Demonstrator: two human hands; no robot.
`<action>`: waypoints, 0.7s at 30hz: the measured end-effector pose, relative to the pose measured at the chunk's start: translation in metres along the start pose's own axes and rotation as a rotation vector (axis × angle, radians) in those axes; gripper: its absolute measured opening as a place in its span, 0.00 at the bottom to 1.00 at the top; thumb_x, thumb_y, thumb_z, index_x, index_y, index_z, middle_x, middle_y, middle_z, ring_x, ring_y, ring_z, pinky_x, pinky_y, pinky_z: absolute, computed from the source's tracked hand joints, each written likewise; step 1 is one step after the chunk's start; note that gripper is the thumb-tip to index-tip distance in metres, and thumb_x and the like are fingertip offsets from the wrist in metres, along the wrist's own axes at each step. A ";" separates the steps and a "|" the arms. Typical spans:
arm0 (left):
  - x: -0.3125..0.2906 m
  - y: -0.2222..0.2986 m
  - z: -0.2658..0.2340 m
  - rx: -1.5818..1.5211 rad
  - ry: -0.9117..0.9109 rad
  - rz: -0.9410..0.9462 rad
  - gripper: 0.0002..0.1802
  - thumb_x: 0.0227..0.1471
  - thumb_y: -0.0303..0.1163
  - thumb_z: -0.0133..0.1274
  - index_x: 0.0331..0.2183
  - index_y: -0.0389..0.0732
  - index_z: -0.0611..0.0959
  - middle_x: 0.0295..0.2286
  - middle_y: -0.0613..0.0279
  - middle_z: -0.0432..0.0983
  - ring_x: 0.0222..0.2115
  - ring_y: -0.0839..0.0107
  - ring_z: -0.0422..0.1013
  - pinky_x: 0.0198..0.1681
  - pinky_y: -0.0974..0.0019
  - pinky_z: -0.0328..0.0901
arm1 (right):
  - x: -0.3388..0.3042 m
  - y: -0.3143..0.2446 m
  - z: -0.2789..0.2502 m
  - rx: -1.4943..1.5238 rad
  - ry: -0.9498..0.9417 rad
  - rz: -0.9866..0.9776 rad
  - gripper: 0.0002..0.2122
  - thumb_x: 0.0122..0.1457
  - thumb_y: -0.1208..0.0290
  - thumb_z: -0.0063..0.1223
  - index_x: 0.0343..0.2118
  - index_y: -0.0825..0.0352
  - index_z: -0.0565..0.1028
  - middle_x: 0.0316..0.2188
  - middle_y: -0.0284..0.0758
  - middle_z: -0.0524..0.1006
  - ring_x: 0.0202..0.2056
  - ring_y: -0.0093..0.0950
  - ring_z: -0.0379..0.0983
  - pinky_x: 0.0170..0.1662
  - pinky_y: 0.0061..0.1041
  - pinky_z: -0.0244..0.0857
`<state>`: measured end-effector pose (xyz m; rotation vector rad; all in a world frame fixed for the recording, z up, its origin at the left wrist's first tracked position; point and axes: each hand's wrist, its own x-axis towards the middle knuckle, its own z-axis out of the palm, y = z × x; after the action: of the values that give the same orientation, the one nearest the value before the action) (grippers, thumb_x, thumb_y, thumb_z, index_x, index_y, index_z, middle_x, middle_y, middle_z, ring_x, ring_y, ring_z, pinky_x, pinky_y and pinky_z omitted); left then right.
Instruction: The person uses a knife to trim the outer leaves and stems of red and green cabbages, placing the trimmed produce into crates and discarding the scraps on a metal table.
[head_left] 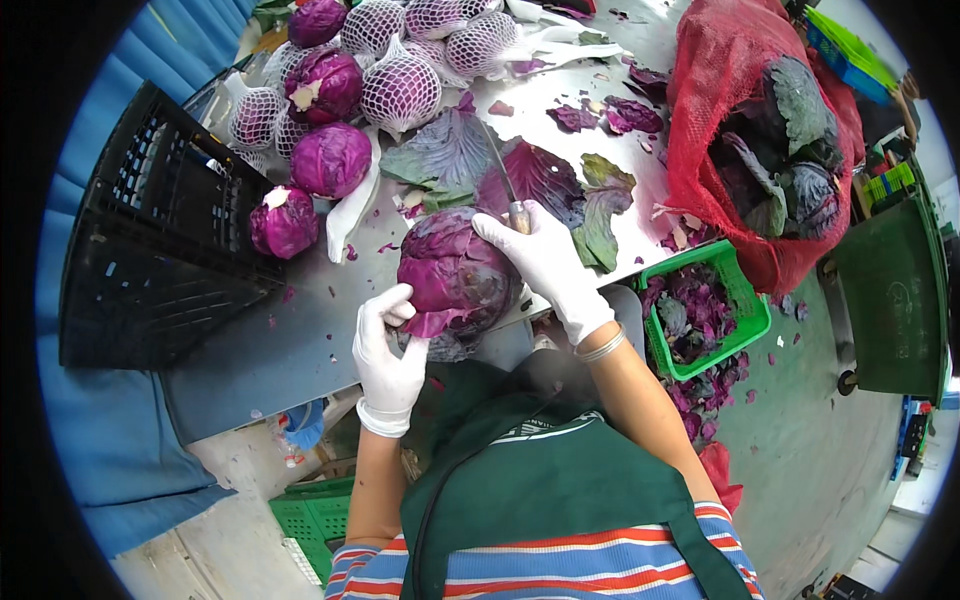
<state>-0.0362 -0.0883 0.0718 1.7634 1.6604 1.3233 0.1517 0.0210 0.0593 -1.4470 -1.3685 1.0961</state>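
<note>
Head view, looking down: a red cabbage (455,270) sits at the near edge of the steel table (300,340), held between both white-gloved hands. The left hand (387,350) cups its lower left side, fingers curled together on a loose outer leaf. The right hand (545,262) lies over the top right of the head, its fingers wrapped shut round the handle of a knife (505,190) whose blade points away across the table.

Round and dense, the head probably weighs a fair amount and would roll if let go. The core should be stiff, but the outer leaves look waxy, loose and quick to tear, so the body of the head gives a surer hold than a leaf, and a palm beneath would steady it.

Beyond it lie trimmed leaves (560,185), bare heads and heads in white foam netting (400,90). A black crate (150,240) stands to the left, a red mesh sack (760,130) of untrimmed cabbages to the right, with a green basket (752,310) of purple scraps on the floor below it
</note>
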 end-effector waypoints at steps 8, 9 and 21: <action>0.013 0.004 -0.002 0.039 -0.032 0.099 0.12 0.39 0.17 0.53 0.32 0.38 0.79 0.31 0.58 0.71 0.32 0.64 0.69 0.36 0.66 0.65 | -0.001 -0.023 0.007 -0.178 0.125 -0.367 0.26 0.41 0.52 0.68 0.28 0.72 0.68 0.30 0.46 0.73 0.35 0.44 0.71 0.40 0.37 0.65; 0.011 0.004 -0.001 0.042 -0.016 0.104 0.12 0.39 0.17 0.53 0.32 0.38 0.79 0.31 0.58 0.72 0.32 0.64 0.69 0.36 0.65 0.65 | -0.010 -0.043 0.004 -0.234 -0.027 -0.338 0.26 0.40 0.53 0.68 0.28 0.72 0.68 0.31 0.46 0.72 0.37 0.44 0.71 0.41 0.37 0.65; -0.021 -0.011 -0.014 0.166 -0.059 0.218 0.14 0.35 0.19 0.54 0.30 0.40 0.80 0.30 0.59 0.73 0.34 0.58 0.68 0.40 0.60 0.62 | 0.037 -0.076 0.007 -0.468 -0.230 -0.201 0.27 0.41 0.43 0.63 0.22 0.70 0.73 0.24 0.45 0.77 0.30 0.42 0.75 0.36 0.36 0.67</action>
<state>-0.0511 -0.1099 0.0621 2.1101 1.6240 1.2390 0.1258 0.0617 0.1291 -1.4920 -1.9876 0.8648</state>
